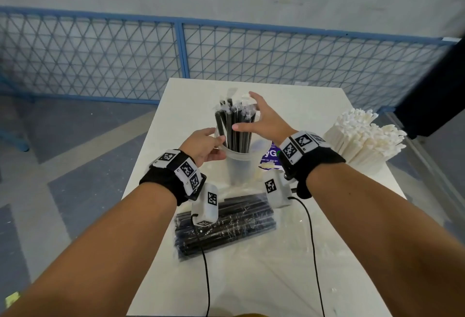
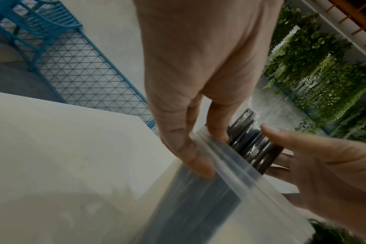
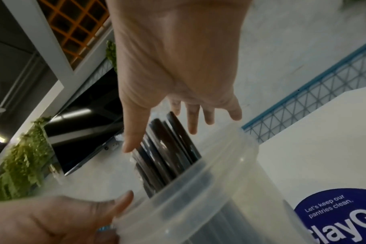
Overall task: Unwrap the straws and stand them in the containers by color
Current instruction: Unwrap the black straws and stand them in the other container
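Observation:
A clear plastic container (image 1: 240, 165) stands mid-table with several black straws (image 1: 235, 128) upright in it, their clear wrappers still on at the tops. My left hand (image 1: 216, 136) pinches the container's rim (image 2: 230, 158) from the left, thumb (image 2: 190, 153) outside the wall and a finger over the edge. My right hand (image 1: 247, 111) is spread open around the straws from the right, its thumb touching the front of the bundle. In the right wrist view the straight fingers (image 3: 192, 122) reach past the straw tops (image 3: 167, 148).
A clear-wrapped pack of black straws (image 1: 226, 226) lies flat on the white table (image 1: 314, 253) near me. A big bundle of white straws (image 1: 364, 140) stands at the right edge. A purple label (image 1: 270, 155) sits behind the container. A blue mesh fence (image 1: 181, 50) runs beyond the table.

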`<state>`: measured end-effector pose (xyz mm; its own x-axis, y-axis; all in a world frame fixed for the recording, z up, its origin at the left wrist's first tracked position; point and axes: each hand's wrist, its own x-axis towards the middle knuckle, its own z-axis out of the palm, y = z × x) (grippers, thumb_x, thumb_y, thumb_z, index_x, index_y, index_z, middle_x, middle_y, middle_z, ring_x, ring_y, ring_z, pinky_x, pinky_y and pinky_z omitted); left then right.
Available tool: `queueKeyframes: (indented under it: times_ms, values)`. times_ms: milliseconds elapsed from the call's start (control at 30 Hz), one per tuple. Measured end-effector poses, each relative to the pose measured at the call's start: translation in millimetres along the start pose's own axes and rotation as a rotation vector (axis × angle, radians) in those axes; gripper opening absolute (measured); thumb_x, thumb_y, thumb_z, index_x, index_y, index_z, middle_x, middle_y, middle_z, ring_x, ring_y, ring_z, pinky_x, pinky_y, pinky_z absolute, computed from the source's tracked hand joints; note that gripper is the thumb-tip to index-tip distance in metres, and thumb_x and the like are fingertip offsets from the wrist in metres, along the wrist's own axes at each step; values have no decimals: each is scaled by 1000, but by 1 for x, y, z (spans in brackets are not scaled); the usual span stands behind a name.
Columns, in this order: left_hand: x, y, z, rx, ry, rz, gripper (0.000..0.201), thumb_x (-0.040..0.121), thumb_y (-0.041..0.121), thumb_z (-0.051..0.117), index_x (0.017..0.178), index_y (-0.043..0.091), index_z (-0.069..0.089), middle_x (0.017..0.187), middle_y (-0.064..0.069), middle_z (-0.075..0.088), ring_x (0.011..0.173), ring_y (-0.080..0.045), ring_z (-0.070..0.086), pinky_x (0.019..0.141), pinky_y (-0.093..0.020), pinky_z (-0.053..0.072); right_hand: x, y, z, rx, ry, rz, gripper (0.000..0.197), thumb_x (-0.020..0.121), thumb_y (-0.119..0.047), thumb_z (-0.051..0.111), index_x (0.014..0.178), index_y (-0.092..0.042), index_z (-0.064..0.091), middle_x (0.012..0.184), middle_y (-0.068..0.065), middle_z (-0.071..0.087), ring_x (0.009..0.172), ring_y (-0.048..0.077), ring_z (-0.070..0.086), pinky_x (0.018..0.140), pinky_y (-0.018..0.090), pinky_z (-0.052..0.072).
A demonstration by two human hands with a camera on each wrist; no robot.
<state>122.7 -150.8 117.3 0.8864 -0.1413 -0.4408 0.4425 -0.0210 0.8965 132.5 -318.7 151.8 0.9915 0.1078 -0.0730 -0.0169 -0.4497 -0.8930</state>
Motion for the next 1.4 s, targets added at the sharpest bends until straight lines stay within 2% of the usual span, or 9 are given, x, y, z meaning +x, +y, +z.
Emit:
queueKeyframes:
  times_ms: [167,300,367,467,600,867,1100,1300,1400]
  values:
    - [-3,-13,-4,73,119,73,25,98,29,40,110,9,50,76,-3,49,59,-18,54,57,-26,51,-10,11,-26,-84,270,-3,51,84,-30,66,128,-17,45,100,3,52,94,15,49,87,29,41]
    - [3,-43,-13,441,218,9,13,92,12,39,92,4,50,86,-13,50,66,-26,53,61,-31,40,-26,32,-43,-221,395,72,21,92,-10,49,111,-5,56,72,-2,49,66,16,49,62,22,41]
    - [0,-56,-12,779,148,39,15,90,9,42,90,1,55,90,-13,54,82,-26,52,70,-29,37,-41,44,-47,-359,270,135,23,92,-7,44,109,-3,60,77,0,51,71,18,50,59,21,38]
    - [-10,-69,3,1031,-41,99,21,92,17,44,95,5,60,100,-14,60,98,-30,56,77,-27,37,-63,65,-41,-666,-68,187,29,92,-4,41,113,-5,61,106,1,61,104,22,53,84,22,37]
    - [-14,-81,24,1168,-170,68,45,96,35,41,129,6,47,132,-15,49,121,-30,48,98,-31,36,-85,104,-31,-806,-246,276,40,88,1,43,123,-14,54,131,8,50,120,26,45,100,32,37]
    - [-21,-97,30,1051,-167,167,15,92,13,50,94,4,61,93,-6,48,91,-25,51,78,-24,34,-110,137,-22,-1151,-323,288,38,94,-11,41,129,-26,46,125,6,45,118,27,43,98,39,35]
    - [-37,-89,27,831,-237,219,14,94,13,48,81,15,51,92,-4,60,83,-16,51,74,-24,36,-109,113,-37,-658,-282,33,23,91,-14,55,111,-8,65,86,3,48,99,30,55,78,24,33]
    - [-55,-76,27,652,-201,287,21,94,12,47,74,17,49,69,5,54,64,-8,44,60,-22,33,-112,86,-38,-414,-243,-165,23,91,-11,55,112,-11,67,77,-12,57,71,-11,52,69,3,36]
    - [-59,-71,28,637,-168,347,19,94,14,48,76,17,51,68,4,51,62,-8,42,60,-23,32,-115,82,-39,-403,-257,-226,25,90,-12,59,114,-11,66,90,1,64,76,-1,54,70,5,36]
